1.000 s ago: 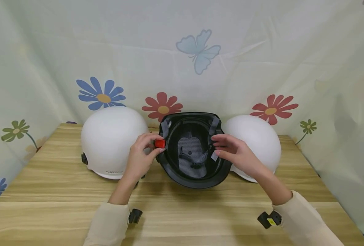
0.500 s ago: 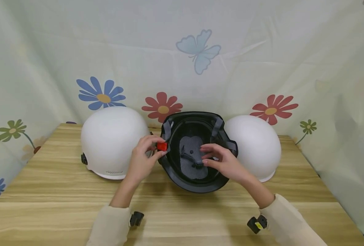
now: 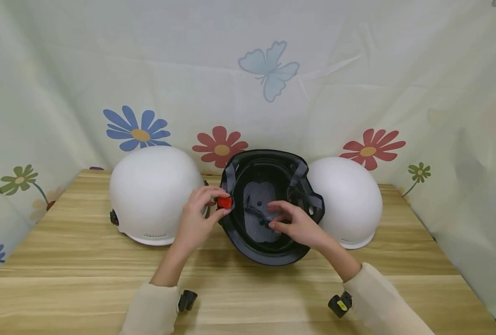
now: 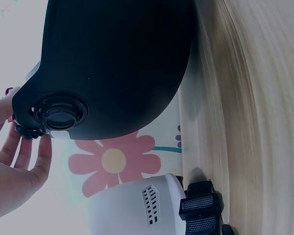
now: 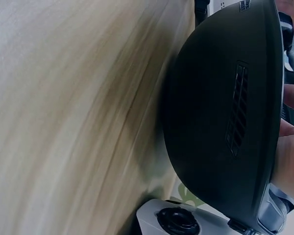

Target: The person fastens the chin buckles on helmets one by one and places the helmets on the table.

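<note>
A black helmet (image 3: 273,256) lies tipped with its dark inside facing me, showing grey straps (image 3: 299,173) and a ribbed grey pad (image 3: 254,190). My left hand (image 3: 195,216) pinches a red buckle piece (image 3: 224,203) between thumb and fingers at the helmet's left rim. Over the opening hangs my right hand (image 3: 296,225), its fingers loosely bent and thumb apart from them, close by a dark inner band (image 3: 254,210). In the right wrist view, the helmet shell (image 5: 210,107) hides part of that hand. The left wrist view shows a round black knob (image 4: 60,116) on the shell.
White helmets stand on both sides, one at left (image 3: 153,190) and one at right (image 3: 348,200). All are on a wood-grain table (image 3: 248,298). A flowered curtain (image 3: 336,93) hangs behind. A black strap clip (image 4: 200,205) lies beside the left white helmet.
My right hand has moved left from the helmet's right rim to over its inside. The black helmet has turned slightly, and my left hand has shifted a little right with the red buckle piece.
</note>
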{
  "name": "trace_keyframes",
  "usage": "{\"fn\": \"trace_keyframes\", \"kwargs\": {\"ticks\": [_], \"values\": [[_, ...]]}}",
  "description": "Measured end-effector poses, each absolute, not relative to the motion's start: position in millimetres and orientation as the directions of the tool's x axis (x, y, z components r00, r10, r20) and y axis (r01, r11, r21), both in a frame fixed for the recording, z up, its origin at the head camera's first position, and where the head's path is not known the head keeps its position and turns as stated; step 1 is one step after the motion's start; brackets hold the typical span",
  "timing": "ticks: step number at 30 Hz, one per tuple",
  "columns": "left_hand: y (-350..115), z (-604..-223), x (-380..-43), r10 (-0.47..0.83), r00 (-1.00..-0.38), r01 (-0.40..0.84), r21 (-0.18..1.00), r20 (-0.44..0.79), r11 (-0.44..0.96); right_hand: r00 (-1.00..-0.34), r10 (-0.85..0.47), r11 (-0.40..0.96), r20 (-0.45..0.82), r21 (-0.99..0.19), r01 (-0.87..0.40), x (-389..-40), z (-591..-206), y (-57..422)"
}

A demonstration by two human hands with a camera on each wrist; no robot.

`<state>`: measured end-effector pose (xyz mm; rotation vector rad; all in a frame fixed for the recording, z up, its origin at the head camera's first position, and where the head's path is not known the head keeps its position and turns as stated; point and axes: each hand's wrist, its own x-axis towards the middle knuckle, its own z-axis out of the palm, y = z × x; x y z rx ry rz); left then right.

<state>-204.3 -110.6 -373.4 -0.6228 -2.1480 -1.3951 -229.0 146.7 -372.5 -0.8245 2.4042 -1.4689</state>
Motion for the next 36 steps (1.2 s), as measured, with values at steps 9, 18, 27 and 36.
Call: {"fn": "trace_keyframes", "kwargs": {"ticks": [9,18,27,36], "values": [[-107.9,-372.5,-203.2,0.109,-0.757,0.631,0.676,0.645,0.382,-0.82,-0.564,0.365,0.093,-0.863,-0.349,-232.3,-378.8,145.6],[-108.7,-373.3,-202.9,0.12,-0.767,0.624,0.689,0.63,0.37,-0.816,-0.577,0.418,0.032,-0.847,-0.329,-233.1,-382.9,139.4],[-109.5,-372.5,-202.6,0.122,-0.768,0.625,0.695,0.629,0.354,-0.824,-0.553,0.469,0.124,-0.77,-0.431,-235.0,-382.7,139.2],[-110.6,-372.5,-202.5,0.121,-0.785,0.607,0.713,0.608,0.352,-0.815,-0.557,0.517,0.161,-0.701,-0.492,-233.4,-379.8,139.0]]}}
